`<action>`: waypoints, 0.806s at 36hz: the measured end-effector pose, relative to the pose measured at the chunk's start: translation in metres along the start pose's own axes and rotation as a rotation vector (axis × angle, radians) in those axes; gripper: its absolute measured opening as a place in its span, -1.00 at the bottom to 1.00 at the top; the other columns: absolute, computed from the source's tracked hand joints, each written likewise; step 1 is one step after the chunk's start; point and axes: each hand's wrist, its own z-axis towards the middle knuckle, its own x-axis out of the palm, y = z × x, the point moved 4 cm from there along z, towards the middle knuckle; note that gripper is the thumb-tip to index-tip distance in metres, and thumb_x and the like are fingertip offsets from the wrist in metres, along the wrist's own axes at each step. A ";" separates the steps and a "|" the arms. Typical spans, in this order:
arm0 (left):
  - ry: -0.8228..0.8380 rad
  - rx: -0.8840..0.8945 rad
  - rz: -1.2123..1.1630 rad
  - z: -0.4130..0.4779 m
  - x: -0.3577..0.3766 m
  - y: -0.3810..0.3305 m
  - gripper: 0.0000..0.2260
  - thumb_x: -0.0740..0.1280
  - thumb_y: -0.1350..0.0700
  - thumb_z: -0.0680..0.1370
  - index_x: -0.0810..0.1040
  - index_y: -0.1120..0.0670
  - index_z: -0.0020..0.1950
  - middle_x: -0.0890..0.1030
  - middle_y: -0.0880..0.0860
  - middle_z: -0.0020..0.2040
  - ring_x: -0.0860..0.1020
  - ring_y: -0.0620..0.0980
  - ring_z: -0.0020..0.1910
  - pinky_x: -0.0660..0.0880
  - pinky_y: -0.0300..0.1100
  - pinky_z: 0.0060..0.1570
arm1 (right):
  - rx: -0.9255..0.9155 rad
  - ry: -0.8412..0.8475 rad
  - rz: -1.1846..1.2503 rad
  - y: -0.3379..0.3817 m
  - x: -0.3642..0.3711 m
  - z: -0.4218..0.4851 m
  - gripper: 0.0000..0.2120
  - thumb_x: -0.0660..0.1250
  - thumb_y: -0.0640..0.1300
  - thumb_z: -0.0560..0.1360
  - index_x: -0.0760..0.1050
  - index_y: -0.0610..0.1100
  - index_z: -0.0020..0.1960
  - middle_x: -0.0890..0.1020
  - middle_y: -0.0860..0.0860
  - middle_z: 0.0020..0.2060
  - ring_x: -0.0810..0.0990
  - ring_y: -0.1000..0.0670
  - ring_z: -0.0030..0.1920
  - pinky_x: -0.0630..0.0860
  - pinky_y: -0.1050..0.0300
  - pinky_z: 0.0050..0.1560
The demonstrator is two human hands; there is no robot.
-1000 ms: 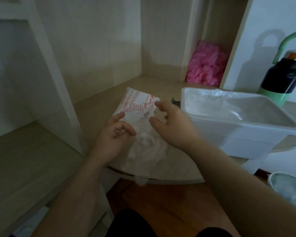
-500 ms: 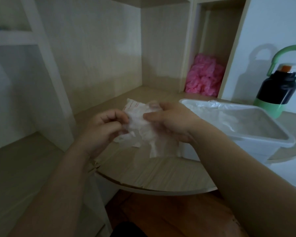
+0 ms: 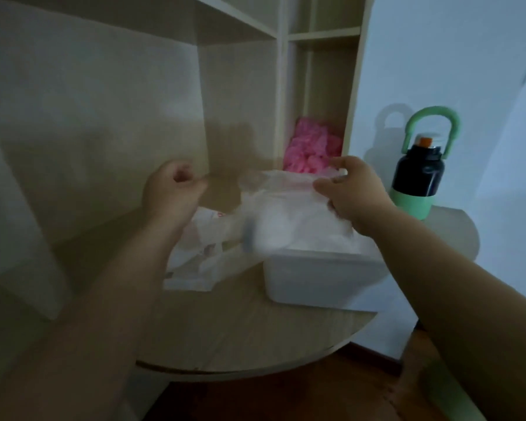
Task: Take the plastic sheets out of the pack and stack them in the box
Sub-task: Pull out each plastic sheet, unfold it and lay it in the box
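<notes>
Pale wood shelving (image 3: pixel 239 95), round tabletop (image 3: pixel 255 335), white wall (image 3: pixel 438 56).

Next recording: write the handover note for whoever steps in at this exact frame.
Left hand: raised over the table, fingers curled. It is too blurred to tell whether it pinches anything.
Right hand: pinches a thin translucent plastic sheet, held over the white rectangular plastic box.
White red-printed plastic pack: lies crumpled on the round wooden table, left of the box.
Done: this sheet is out of the pack.
Left: lay it flat in the box, then go back to the pack for any remaining sheets.
</notes>
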 end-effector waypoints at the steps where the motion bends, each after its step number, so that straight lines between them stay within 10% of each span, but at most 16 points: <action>1: -0.029 0.059 0.066 -0.002 0.003 -0.007 -0.65 0.39 0.12 0.48 0.53 -0.01 0.26 0.56 -0.07 0.03 0.54 -0.07 -0.05 0.42 -0.23 -0.04 | 0.016 -0.024 -0.023 -0.006 -0.007 0.004 -0.50 0.34 -0.20 0.51 0.30 -0.11 0.41 0.57 -0.12 -0.02 0.47 0.02 -0.40 0.39 0.26 -0.53; 8: 0.526 0.595 0.270 -0.050 0.074 -0.056 -0.65 0.40 -0.07 0.49 0.58 -0.02 0.24 0.53 -0.03 0.13 0.51 -0.09 0.14 0.39 -0.21 0.19 | 0.120 -0.091 -0.238 -0.050 -0.040 0.014 -0.52 0.20 -0.30 0.52 0.28 -0.05 0.41 0.58 -0.14 0.04 0.58 -0.11 -0.11 0.57 0.04 -0.13; 13: 0.964 0.544 0.688 -0.065 0.120 -0.041 -0.56 0.32 -0.15 0.52 0.46 -0.06 0.38 0.41 -0.04 0.41 0.36 -0.06 0.37 0.26 -0.11 0.36 | 0.060 -0.065 -0.613 -0.053 -0.044 0.009 -0.44 0.19 -0.34 0.52 0.16 -0.08 0.47 0.48 -0.18 0.26 0.51 -0.16 0.18 0.45 0.02 0.12; 18: 1.028 0.501 0.819 -0.064 0.132 -0.035 -0.55 0.29 -0.14 0.55 0.39 -0.10 0.43 0.40 -0.07 0.42 0.40 -0.05 0.32 0.29 -0.23 0.17 | -0.105 -0.103 -0.960 -0.033 -0.049 0.001 -0.45 0.22 -0.18 0.54 0.12 -0.05 0.48 0.11 -0.16 0.48 0.26 -0.22 0.39 0.29 -0.09 0.32; 21: 0.959 0.465 0.654 -0.061 0.127 -0.036 -0.62 0.30 -0.05 0.57 0.45 -0.08 0.38 0.44 -0.09 0.39 0.42 -0.07 0.31 0.34 -0.18 0.27 | -0.242 -0.063 -0.886 -0.018 -0.049 -0.001 -0.54 0.25 -0.07 0.54 0.28 -0.08 0.41 0.34 -0.13 0.37 0.38 -0.16 0.30 0.33 -0.03 0.28; 29: 1.047 0.408 1.007 -0.059 0.138 -0.027 -0.55 0.35 0.02 0.52 0.41 -0.10 0.42 0.40 -0.03 0.42 0.40 0.00 0.34 0.36 -0.08 0.31 | 0.071 0.586 -0.972 -0.051 -0.020 0.002 -0.32 0.32 0.16 0.48 0.19 -0.06 0.49 0.29 -0.03 0.46 0.28 -0.08 0.42 0.21 0.02 0.39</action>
